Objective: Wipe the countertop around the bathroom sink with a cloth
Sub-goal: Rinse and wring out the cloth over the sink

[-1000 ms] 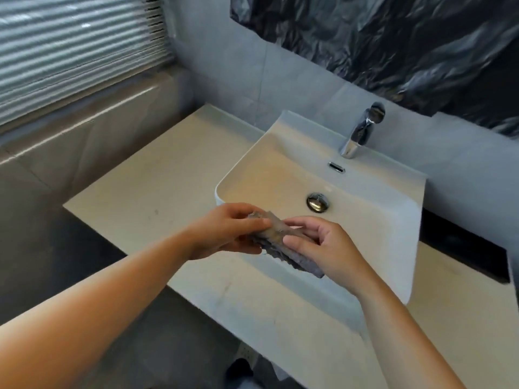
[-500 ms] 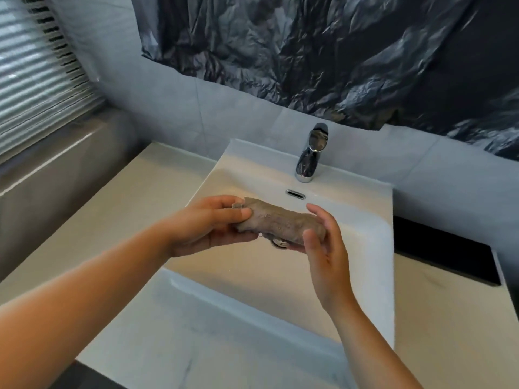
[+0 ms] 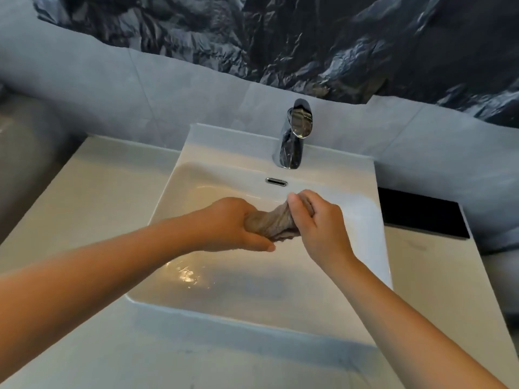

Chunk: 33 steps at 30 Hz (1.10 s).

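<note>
The cloth [image 3: 271, 223], twisted into a grey-brown roll, is being held over the sink [image 3: 252, 287] basin. The left hand [image 3: 233, 224] is gripping its 9 o'clock end and the right hand [image 3: 318, 224] is clenching its 3 o'clock end. The faucet [image 3: 295, 138] is standing at 12 o'clock of the cloth, and the worktop [image 3: 92, 192] is stretching away at 9 o'clock.

Head view looks steeply down, close over sink [image 3: 362, 220].
</note>
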Motion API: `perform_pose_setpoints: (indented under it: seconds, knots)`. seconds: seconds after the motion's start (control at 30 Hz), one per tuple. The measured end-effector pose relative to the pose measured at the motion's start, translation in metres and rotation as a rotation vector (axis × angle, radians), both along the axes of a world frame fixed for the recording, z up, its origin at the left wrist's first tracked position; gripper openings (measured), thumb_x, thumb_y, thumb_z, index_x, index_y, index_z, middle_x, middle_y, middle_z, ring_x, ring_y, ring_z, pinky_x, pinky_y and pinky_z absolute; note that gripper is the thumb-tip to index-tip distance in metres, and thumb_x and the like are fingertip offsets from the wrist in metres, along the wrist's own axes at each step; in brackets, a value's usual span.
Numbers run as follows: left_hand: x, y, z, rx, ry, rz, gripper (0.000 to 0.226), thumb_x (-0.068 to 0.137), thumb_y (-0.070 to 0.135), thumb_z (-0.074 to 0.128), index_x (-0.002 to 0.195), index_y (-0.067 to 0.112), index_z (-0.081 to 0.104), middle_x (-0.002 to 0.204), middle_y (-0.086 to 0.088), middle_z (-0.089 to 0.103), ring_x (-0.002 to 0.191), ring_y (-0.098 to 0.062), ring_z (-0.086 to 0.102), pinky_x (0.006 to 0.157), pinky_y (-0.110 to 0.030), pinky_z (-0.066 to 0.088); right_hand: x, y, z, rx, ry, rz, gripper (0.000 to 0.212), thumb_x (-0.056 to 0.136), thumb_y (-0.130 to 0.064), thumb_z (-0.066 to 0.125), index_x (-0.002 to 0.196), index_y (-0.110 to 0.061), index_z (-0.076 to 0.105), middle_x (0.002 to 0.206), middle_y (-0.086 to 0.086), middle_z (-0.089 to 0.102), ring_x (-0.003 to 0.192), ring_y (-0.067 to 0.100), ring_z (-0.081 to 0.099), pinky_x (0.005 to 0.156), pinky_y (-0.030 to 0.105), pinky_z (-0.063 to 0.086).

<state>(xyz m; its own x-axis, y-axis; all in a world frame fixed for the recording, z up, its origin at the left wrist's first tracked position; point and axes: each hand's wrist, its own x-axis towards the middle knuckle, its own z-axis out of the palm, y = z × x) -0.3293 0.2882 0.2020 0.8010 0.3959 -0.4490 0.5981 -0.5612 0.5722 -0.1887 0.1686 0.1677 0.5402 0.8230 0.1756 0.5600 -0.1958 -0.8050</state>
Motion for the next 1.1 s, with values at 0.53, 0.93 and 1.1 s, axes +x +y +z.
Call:
perform_pose_setpoints:
  seconds: [0.53, 0.93, 1.1]
  knots:
    - [0.000, 0.005, -0.045, -0.139, -0.212, -0.014, 0.026, 0.080, 0.044, 0.069, 0.096, 0.027, 0.056, 0.074, 0.007, 0.060, 0.060, -0.007, 0.053, 0.052, -0.018, 0.042, 0.001, -0.020, -0.021, -0.360, 0.357, 0.020, 0.039, 0.095, -0.056, 0.031, 0.119, -0.030, 0.047, 0.097, -0.002, 0.063, 0.064, 0.009, 0.062, 0.051, 0.016, 0.045]
    - [0.002, 0.011, -0.021, -1.068, 0.184, -0.153, 0.013, 0.091, 0.030, 0.056, 0.095, 0.018, 0.052, 0.070, 0.000, 0.048, 0.052, -0.008, 0.038, 0.039, -0.013, 0.029, -0.017, -0.021, -0.034, 0.373, -0.119, 0.056, 0.044, 0.096, -0.043, 0.037, 0.094, -0.007, 0.064, 0.085, -0.009, 0.061, 0.078, 0.005, 0.060, 0.066, 0.012, 0.046]
    - [0.013, 0.005, -0.014, -0.489, 0.137, -0.150, 0.027, 0.077, 0.038, 0.073, 0.078, 0.016, 0.058, 0.060, 0.001, 0.052, 0.049, -0.011, 0.043, 0.044, -0.019, 0.035, -0.010, -0.011, -0.038, 0.023, 0.040, 0.030, 0.047, 0.094, -0.043, 0.036, 0.054, -0.023, 0.052, 0.050, -0.010, 0.049, 0.051, 0.010, 0.050, 0.048, 0.022, 0.039]
